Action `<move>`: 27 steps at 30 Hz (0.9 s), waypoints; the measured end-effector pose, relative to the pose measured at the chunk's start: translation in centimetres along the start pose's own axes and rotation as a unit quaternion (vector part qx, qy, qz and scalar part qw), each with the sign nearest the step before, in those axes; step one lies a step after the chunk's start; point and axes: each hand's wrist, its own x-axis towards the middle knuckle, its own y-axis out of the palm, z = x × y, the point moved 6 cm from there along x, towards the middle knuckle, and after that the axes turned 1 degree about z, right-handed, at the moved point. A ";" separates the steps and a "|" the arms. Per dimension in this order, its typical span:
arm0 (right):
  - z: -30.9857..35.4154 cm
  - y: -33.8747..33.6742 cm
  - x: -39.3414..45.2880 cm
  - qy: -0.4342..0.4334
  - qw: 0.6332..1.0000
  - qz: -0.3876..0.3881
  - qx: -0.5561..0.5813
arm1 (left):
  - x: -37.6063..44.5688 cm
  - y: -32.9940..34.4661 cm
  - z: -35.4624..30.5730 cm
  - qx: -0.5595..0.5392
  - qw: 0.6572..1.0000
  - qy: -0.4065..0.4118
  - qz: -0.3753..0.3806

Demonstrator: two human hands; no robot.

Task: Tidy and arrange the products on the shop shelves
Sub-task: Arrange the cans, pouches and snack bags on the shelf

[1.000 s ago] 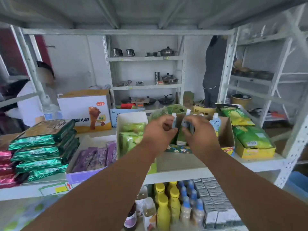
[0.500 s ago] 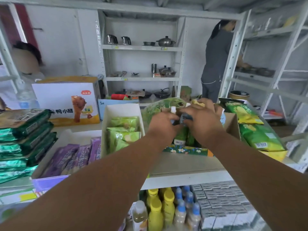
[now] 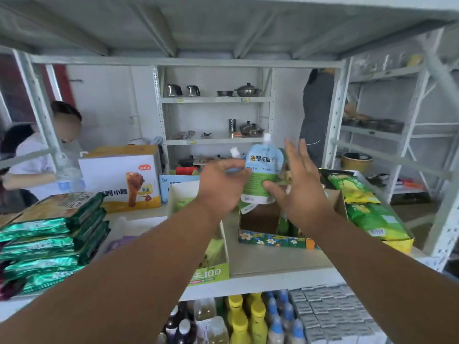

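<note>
The person stands at the shelf (image 3: 278, 259) with both arms stretched forward. The left hand (image 3: 221, 184) grips a bunch of spouted drink pouches, its fingers curled round them; the front pouch (image 3: 260, 175), blue and green with a white cap, is raised above the flower-printed carton (image 3: 273, 240) it belongs to. A second white cap (image 3: 234, 152) pokes out behind the left hand, so more than one pouch is in that grip. The right hand (image 3: 300, 184) is spread, its fingers straight, the thumb touching the lower front of the pouch and the palm just beside it, steadying and not clasping.

From here, the risk I see is a slip. Several soft pouches are pinched in one hand, and the right one only props them. If the left grip loosens, a rear pouch could slide out and drop into the carton crooked, or fall past the shelf edge onto the bottles (image 3: 246, 319) below. The carton sits near the shelf front with its side half empty, so a hard push when the pouches go back could shove it toward the green snack bags (image 3: 370, 219) on the right or tip it forward. The pale green box (image 3: 213, 264) stands just beside it on the left, leaving little room.
</note>
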 end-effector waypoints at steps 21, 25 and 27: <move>24.8 3.6 -15.2 0.129 0.817 0.073 0.557 | -22.7 -20.1 -9.3 -0.230 0.972 -0.001 -0.056; 27.1 5.3 -17.4 0.114 0.825 0.095 0.545 | -25.9 -22.3 -7.8 -0.190 0.980 -0.056 -0.005; 27.4 6.4 -18.5 0.102 0.845 0.103 0.515 | -26.9 -23.6 -6.8 -0.170 0.983 -0.065 -0.022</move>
